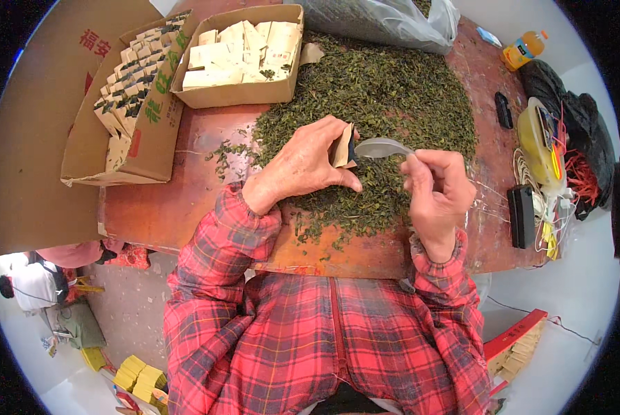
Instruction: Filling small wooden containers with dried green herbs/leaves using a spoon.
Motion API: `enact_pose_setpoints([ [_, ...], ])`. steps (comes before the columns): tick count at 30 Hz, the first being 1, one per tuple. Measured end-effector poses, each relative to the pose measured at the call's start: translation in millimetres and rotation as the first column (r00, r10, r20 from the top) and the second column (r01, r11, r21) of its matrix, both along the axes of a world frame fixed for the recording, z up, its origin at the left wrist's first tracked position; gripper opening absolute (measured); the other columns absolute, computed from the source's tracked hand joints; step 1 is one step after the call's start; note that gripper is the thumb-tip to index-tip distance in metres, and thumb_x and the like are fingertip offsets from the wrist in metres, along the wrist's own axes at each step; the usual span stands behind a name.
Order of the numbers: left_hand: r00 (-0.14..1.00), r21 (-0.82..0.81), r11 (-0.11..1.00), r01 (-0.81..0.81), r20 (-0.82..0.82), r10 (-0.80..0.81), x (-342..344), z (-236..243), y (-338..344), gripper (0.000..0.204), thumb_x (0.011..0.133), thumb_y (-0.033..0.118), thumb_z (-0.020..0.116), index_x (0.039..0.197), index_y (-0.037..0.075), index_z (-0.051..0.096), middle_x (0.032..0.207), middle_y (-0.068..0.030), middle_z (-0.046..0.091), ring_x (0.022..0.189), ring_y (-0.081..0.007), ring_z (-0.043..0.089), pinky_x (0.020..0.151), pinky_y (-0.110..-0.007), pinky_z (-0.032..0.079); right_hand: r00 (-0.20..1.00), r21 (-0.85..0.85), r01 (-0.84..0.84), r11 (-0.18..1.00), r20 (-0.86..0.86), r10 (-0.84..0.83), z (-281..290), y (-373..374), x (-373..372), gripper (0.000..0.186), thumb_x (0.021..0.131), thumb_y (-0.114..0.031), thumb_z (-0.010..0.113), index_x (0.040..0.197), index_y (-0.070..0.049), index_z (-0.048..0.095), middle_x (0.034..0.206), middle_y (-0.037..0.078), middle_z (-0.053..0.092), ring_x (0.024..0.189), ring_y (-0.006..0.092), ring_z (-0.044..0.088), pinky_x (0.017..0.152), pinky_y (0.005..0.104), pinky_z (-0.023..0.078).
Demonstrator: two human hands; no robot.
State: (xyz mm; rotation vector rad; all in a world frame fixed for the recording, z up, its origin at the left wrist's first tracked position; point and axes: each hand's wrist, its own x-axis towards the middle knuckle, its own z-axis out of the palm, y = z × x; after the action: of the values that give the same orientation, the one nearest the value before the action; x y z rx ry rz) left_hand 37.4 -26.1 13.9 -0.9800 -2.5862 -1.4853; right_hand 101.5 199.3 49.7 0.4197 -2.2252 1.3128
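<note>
My left hand (298,164) is closed around a small tan paper packet (342,146), whose dark inside shows at its right-hand opening. Between the thumb and fingers of my right hand (440,197) is a pale spoon (384,146). Its bowl points left and reaches close to the packet's mouth; whether they touch I cannot tell. What the spoon carries, if anything, does not show plainly. Below both hands a broad heap of dry, dark green leaves (410,90), resembling tea, covers the middle of the reddish wooden table (210,200).
Behind my left hand stand a carton of flat paper packets (237,94) and a longer carton of upright packets (156,142). A clear plastic bag (386,24) lies at the back. An orange drink bottle (524,50), black box (521,216) and yellowish tub (533,138) line the right edge.
</note>
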Motion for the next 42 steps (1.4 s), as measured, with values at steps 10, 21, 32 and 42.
enact_pose_setpoints([
  [10,0.999,-0.002,0.999,-0.037,-0.033,0.037,3.9,-3.6,4.7,0.068,0.063,0.034,0.098,0.111,0.002,0.064,0.095,-0.0113,0.061,0.083,-0.0287,0.061,0.074,-0.038,0.05,1.0,-0.071,0.019,0.997,0.016,-0.018,22.4,-11.4,8.2,0.007,0.1,0.0,0.066,0.103,0.001,0.061,0.078,0.01,0.073,0.059,0.0076,0.063,0.053,0.0204,0.049],
  [21,0.984,-0.022,0.99,-0.14,-0.113,0.137,6.5,-7.9,6.2,0.07,0.062,0.04,0.097,0.107,0.001,0.06,0.096,-0.0151,0.06,0.09,-0.0375,0.061,0.079,-0.043,0.05,0.991,0.161,0.123,0.979,-0.074,-0.112,23.4,-12.7,3.9,0.012,0.086,0.007,0.071,0.09,-0.002,0.064,0.065,0.007,0.066,0.053,0.0164,0.067,0.051,0.0292,0.05],
  [32,0.984,-0.038,0.989,-0.14,-0.119,0.134,9.9,-8.5,8.7,0.069,0.063,0.039,0.096,0.11,0.0,0.062,0.101,-0.0168,0.061,0.095,-0.0391,0.062,0.081,-0.045,0.052,0.975,0.47,0.005,0.883,-0.197,0.1,30.2,-13.5,-1.2,0.019,0.079,0.011,0.07,0.091,-0.003,0.065,0.079,0.01,0.067,0.065,0.0259,0.068,0.056,0.0354,0.051],
  [42,0.989,-0.024,0.992,-0.12,-0.086,0.118,11.6,-6.3,9.6,0.056,0.07,0.029,0.094,0.11,0.002,0.064,0.1,-0.0168,0.063,0.095,-0.0419,0.064,0.081,-0.047,0.054,0.928,0.495,-0.172,0.852,-0.209,0.309,16.6,-9.0,-14.3,0.028,0.073,0.016,0.067,0.096,0.0,0.067,0.085,0.013,0.071,0.074,0.0303,0.072,0.06,0.0375,0.056],
])
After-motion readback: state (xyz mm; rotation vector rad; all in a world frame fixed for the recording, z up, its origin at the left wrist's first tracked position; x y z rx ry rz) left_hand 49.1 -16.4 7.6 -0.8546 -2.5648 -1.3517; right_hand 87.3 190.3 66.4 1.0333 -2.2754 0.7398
